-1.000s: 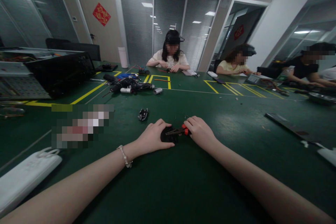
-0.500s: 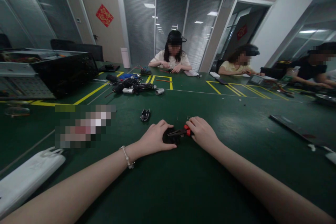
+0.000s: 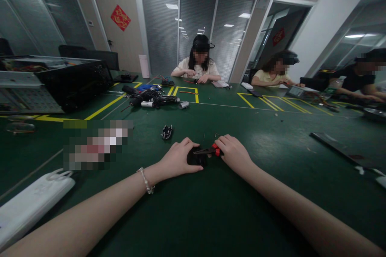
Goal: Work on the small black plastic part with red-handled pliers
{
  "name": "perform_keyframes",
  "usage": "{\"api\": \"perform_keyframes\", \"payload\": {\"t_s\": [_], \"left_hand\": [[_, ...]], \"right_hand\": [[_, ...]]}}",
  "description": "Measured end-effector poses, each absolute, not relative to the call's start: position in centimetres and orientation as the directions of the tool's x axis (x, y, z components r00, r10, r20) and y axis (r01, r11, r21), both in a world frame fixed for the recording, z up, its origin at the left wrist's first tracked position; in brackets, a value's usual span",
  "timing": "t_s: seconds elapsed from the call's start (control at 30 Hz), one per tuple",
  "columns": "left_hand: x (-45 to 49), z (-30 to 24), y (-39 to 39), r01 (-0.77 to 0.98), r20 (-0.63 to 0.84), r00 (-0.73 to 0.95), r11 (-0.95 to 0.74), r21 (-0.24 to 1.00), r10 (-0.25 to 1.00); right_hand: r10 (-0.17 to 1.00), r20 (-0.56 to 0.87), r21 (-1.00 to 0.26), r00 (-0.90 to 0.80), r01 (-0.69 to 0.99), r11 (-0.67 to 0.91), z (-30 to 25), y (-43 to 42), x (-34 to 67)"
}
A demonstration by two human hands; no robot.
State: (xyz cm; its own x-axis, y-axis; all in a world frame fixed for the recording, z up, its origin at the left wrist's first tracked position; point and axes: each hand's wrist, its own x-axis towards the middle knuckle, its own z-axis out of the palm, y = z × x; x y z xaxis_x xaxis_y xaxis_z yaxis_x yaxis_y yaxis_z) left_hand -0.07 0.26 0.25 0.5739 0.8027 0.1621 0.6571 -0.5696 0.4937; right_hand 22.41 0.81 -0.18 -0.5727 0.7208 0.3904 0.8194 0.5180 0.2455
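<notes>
My left hand [image 3: 177,157] is curled round a small black part [image 3: 200,159] on the green table, thumb on the near side and fingers on the far side. What kind of part it is cannot be made out. In my right hand [image 3: 233,150] are red-handled pliers [image 3: 216,149], the fingers wrapped round the grips. The dark plier jaws point left and lie over the black part; whether they pinch it is unclear. Beyond my left hand lies a small black and silver piece [image 3: 166,132]. Thin small bits, perhaps screws, lie just past the pliers.
A white power bank-like block [image 3: 36,204] lies at the left. Behind it stands an open computer case [image 3: 54,84]. A cluster of tools and a drill-like thing [image 3: 147,98] sits farther back. A flat dark panel [image 3: 337,148] is at the right. Several people sit across the table.
The pliers have turned slightly over the black part. Both hands stay almost in the same place, and the view has shifted a little.
</notes>
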Motion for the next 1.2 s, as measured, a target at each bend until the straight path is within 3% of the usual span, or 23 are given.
{"api": "perform_keyframes", "payload": {"t_s": [1.2], "left_hand": [[-0.04, 0.24, 0.2, 0.655, 0.179, 0.575, -0.58, 0.484, 0.798]], "right_hand": [[0.72, 0.36, 0.273, -0.593, 0.805, 0.527, -0.01, 0.8, 22.19]]}}
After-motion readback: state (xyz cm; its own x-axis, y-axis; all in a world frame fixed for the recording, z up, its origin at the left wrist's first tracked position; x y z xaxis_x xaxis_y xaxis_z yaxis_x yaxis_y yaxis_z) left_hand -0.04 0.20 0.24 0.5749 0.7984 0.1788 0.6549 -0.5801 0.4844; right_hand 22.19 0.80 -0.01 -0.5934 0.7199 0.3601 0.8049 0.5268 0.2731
